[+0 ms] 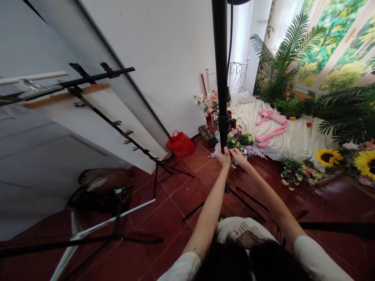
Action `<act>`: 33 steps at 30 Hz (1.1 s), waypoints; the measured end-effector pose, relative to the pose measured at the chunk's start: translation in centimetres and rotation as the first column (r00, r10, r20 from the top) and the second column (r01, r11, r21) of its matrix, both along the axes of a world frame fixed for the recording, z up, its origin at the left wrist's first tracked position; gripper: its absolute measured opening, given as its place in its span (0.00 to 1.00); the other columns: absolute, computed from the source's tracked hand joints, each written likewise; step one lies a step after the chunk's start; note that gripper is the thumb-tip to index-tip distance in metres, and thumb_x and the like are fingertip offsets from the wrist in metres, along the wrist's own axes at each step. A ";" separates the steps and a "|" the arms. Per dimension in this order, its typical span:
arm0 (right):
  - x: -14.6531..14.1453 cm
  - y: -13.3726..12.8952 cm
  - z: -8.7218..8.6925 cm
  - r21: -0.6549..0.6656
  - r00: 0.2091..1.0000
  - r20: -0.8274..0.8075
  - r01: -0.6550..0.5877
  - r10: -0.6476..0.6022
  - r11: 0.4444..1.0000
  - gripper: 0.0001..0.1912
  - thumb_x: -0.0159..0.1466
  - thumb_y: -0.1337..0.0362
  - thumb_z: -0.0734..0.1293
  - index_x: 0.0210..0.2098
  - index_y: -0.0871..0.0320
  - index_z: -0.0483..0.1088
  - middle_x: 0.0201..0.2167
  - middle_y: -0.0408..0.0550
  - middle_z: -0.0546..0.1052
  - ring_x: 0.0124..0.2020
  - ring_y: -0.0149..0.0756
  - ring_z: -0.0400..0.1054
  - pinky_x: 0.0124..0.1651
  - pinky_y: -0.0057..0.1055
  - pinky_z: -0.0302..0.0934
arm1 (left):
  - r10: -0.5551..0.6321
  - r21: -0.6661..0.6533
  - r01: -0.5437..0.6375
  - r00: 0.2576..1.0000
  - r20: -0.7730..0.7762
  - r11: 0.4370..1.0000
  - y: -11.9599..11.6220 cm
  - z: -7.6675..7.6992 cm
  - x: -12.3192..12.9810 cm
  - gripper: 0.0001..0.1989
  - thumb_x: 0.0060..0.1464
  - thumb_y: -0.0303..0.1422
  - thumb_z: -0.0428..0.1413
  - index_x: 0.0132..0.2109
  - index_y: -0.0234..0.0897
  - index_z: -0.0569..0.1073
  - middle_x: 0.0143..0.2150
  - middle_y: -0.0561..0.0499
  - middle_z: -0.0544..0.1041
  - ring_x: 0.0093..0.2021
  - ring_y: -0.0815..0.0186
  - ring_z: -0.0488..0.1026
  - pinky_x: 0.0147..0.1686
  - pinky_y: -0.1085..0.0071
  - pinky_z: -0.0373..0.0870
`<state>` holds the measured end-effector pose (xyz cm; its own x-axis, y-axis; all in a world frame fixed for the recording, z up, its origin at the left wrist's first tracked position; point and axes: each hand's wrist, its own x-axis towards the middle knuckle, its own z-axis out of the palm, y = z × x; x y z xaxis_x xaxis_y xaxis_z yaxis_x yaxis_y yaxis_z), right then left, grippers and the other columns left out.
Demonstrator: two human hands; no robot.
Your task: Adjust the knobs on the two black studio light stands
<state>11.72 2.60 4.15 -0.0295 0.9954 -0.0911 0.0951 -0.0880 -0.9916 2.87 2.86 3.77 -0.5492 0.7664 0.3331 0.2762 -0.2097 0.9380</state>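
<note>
A black light stand rises upright before me, its upper end cut off by the frame's top edge. My left hand is closed round the pole, low down under its collar. Just to the right of the pole, my right hand has its fingertips pinched together; what they hold, if anything, is too small to make out. A thin black cable hangs alongside the upper pole. Below my hands, the stand's legs spread over the red tiles, partly hidden by my arms.
To the left, another stand and a white panel with clips lean near the wall. A red bag sits on the floor. At right are a white blanket, a pink plush toy, sunflowers and palm leaves.
</note>
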 end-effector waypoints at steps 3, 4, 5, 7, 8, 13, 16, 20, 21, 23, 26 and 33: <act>-0.3 -0.1 -0.9 0.006 0.997 -0.063 0.040 -0.040 0.999 0.14 0.62 0.50 0.63 0.32 0.55 0.63 0.25 0.37 0.66 0.26 0.29 0.61 0.30 0.26 0.59 | -0.026 0.005 0.026 0.999 0.036 1.000 -0.1 0.1 0.0 0.27 0.59 0.54 0.41 0.25 0.38 0.68 0.19 0.52 0.67 0.22 0.67 0.66 0.27 0.72 0.59; -0.3 -0.1 -1.1 0.010 0.996 -0.083 0.044 -0.043 0.999 0.13 0.62 0.51 0.63 0.33 0.55 0.64 0.26 0.39 0.68 0.28 0.30 0.63 0.31 0.26 0.60 | -0.027 0.005 0.027 0.999 0.040 1.000 -0.2 0.2 0.0 0.27 0.59 0.54 0.41 0.25 0.38 0.68 0.19 0.52 0.67 0.22 0.67 0.66 0.28 0.72 0.59; -0.3 -0.1 -1.2 0.014 0.994 -0.107 0.039 -0.038 0.999 0.12 0.62 0.52 0.63 0.34 0.55 0.65 0.28 0.40 0.69 0.30 0.31 0.65 0.33 0.26 0.61 | -0.028 0.006 0.028 0.999 0.042 1.000 -0.2 0.2 0.0 0.27 0.59 0.53 0.42 0.25 0.38 0.68 0.19 0.52 0.67 0.22 0.67 0.66 0.28 0.72 0.59; -0.1 -0.1 -1.2 0.035 0.990 -0.143 0.014 -0.009 0.999 0.12 0.61 0.54 0.64 0.38 0.55 0.66 0.30 0.41 0.72 0.33 0.31 0.67 0.35 0.27 0.63 | -0.032 0.005 0.032 0.998 0.048 0.999 -0.3 0.3 0.0 0.27 0.60 0.53 0.42 0.25 0.38 0.69 0.20 0.52 0.68 0.22 0.67 0.66 0.28 0.72 0.59; 0.0 0.0 -1.1 0.057 0.989 -0.149 0.000 0.008 0.998 0.12 0.60 0.55 0.64 0.40 0.55 0.66 0.31 0.41 0.72 0.33 0.32 0.68 0.36 0.28 0.63 | -0.033 0.003 0.033 0.998 0.051 0.999 -0.3 0.3 0.0 0.27 0.60 0.52 0.42 0.26 0.38 0.69 0.20 0.52 0.68 0.22 0.67 0.66 0.28 0.72 0.59; 0.4 0.6 0.1 0.172 0.992 -0.115 -0.027 0.047 0.985 0.15 0.53 0.64 0.64 0.41 0.55 0.67 0.29 0.40 0.73 0.36 0.34 0.69 0.42 0.31 0.63 | -0.031 -0.015 0.032 0.999 0.039 0.999 -0.3 0.5 0.0 0.26 0.60 0.51 0.43 0.27 0.37 0.72 0.20 0.51 0.68 0.22 0.67 0.66 0.28 0.72 0.59; 0.3 0.8 1.2 0.198 0.990 -0.140 -0.001 0.029 0.980 0.16 0.50 0.66 0.61 0.39 0.55 0.67 0.26 0.39 0.72 0.33 0.34 0.68 0.41 0.31 0.63 | -0.032 -0.008 0.033 0.999 0.030 0.999 -0.3 0.7 -0.1 0.26 0.59 0.51 0.44 0.28 0.36 0.73 0.20 0.51 0.68 0.22 0.67 0.66 0.29 0.72 0.60; -0.4 0.5 3.2 0.304 0.988 -0.151 0.009 0.039 0.953 0.16 0.52 0.64 0.60 0.41 0.55 0.66 0.23 0.38 0.68 0.27 0.32 0.64 0.37 0.31 0.63 | -0.023 -0.035 0.023 1.000 0.005 0.999 -0.6 1.0 0.0 0.25 0.60 0.50 0.44 0.29 0.35 0.74 0.21 0.49 0.70 0.23 0.66 0.66 0.29 0.72 0.59; -0.7 0.3 3.9 0.350 0.988 -0.148 0.015 0.039 0.937 0.17 0.52 0.64 0.61 0.42 0.55 0.65 0.25 0.39 0.69 0.28 0.32 0.65 0.37 0.30 0.64 | -0.019 -0.044 0.019 1.000 -0.003 0.999 -0.6 1.1 0.0 0.25 0.60 0.49 0.44 0.29 0.35 0.74 0.22 0.49 0.71 0.24 0.66 0.67 0.28 0.72 0.59; -1.4 -0.2 5.8 0.459 0.990 -0.138 0.038 0.029 0.888 0.21 0.53 0.64 0.64 0.47 0.53 0.63 0.34 0.43 0.72 0.35 0.33 0.68 0.40 0.31 0.66 | -0.016 -0.053 0.015 1.000 -0.021 0.998 -0.7 1.3 -0.1 0.24 0.59 0.48 0.46 0.31 0.35 0.75 0.23 0.48 0.73 0.25 0.65 0.68 0.28 0.72 0.59; -2.9 -0.8 9.3 0.616 0.998 -0.063 0.033 0.007 0.787 0.32 0.53 0.60 0.71 0.56 0.52 0.59 0.49 0.50 0.71 0.49 0.38 0.68 0.51 0.35 0.66 | -0.015 -0.060 0.013 0.999 -0.030 0.998 -0.8 1.5 -0.1 0.20 0.58 0.45 0.48 0.34 0.34 0.77 0.26 0.45 0.76 0.28 0.63 0.70 0.29 0.72 0.59; -6.2 -0.8 13.8 0.689 0.959 0.136 0.088 -0.248 0.719 0.32 0.64 0.43 0.63 0.58 0.59 0.58 0.51 0.60 0.73 0.55 0.45 0.69 0.59 0.43 0.63 | -0.086 -0.102 0.087 0.996 0.020 0.991 -1.0 1.7 -0.5 0.10 0.56 0.33 0.52 0.32 0.34 0.76 0.27 0.46 0.76 0.28 0.63 0.69 0.29 0.71 0.60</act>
